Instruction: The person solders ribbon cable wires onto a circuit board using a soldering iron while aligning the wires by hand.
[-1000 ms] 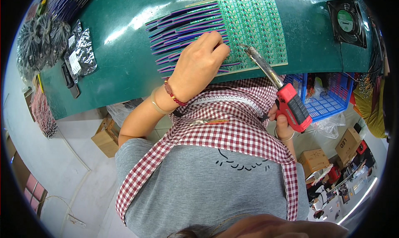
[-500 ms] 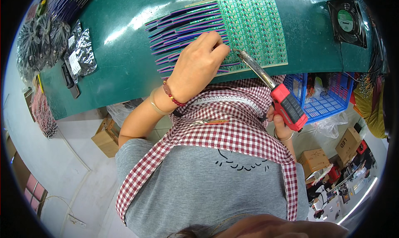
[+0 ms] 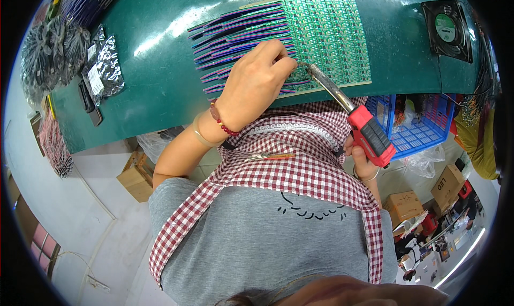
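A green panel of many small circuit boards (image 3: 334,38) lies on the table, with rows of flat multicoloured ribbon wires (image 3: 241,30) spread over its left half. My left hand (image 3: 259,73) rests over the wires near the panel's front edge. Its thumb and fingers are pinched together; what is between the fingertips is hidden. My right hand (image 3: 364,161) grips the red and black handle of a soldering iron (image 3: 342,100) from below. The iron's bent tip meets the panel right beside my left fingertips.
On the table's right stands a black fan (image 3: 447,30). Plastic bags of dark cables (image 3: 53,54), a silvery bag (image 3: 106,73) and a black-handled cutter (image 3: 89,104) lie at the left. A blue crate (image 3: 423,137) sits below the table's right edge. Cardboard boxes (image 3: 404,207) stand lower right.
Both hands and the soldering iron hold almost the same place; any shift is very slight.
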The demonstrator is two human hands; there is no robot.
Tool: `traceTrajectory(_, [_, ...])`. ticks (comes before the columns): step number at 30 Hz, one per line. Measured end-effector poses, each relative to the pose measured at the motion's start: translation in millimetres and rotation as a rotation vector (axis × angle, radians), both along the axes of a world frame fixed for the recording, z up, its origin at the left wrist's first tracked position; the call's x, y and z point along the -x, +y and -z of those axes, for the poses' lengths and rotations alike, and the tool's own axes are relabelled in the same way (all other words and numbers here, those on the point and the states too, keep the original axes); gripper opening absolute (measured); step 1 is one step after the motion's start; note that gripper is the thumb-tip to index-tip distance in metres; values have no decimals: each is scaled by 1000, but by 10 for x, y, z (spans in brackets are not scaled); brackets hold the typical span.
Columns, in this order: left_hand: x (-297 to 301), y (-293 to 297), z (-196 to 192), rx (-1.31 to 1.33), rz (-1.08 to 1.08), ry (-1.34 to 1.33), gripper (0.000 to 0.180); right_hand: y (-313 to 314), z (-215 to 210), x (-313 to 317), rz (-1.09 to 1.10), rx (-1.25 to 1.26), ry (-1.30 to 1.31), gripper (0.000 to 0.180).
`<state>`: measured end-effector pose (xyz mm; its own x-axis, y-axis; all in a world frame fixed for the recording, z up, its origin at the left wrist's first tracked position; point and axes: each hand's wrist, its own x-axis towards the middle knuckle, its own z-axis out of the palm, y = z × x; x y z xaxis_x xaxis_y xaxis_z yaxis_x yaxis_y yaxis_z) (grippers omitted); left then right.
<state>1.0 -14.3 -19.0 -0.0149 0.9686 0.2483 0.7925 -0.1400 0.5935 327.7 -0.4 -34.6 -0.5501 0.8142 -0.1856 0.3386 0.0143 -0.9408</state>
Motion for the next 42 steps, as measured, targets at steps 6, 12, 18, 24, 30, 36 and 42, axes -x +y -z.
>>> traceTrajectory(6, [-4,-2,6,2,-7,6,14,8,-94,48,83,100,105,23])
traceTrajectory(12, [6,8,-5,-8,-7,17,14,8,-92,36,45,58,45,22])
traceTrajectory(18, [8,-4,-2,-10,-7,23,14,-14,-35,28,-1,-20,-4,22])
traceTrajectory(24, [-2,-17,-4,-1,-18,8,13,8,-140,59,63,77,88,27])
traceTrajectory(30, [-27,30,10,-15,-26,21,12,140,-251,121,271,9,195,67])
traceTrajectory(36, [-38,66,-66,24,-20,6,11,683,-615,33,550,-263,419,65])
traceTrajectory(42, [-89,-63,-119,22,-33,1,13,1407,-827,-288,741,-540,605,43])
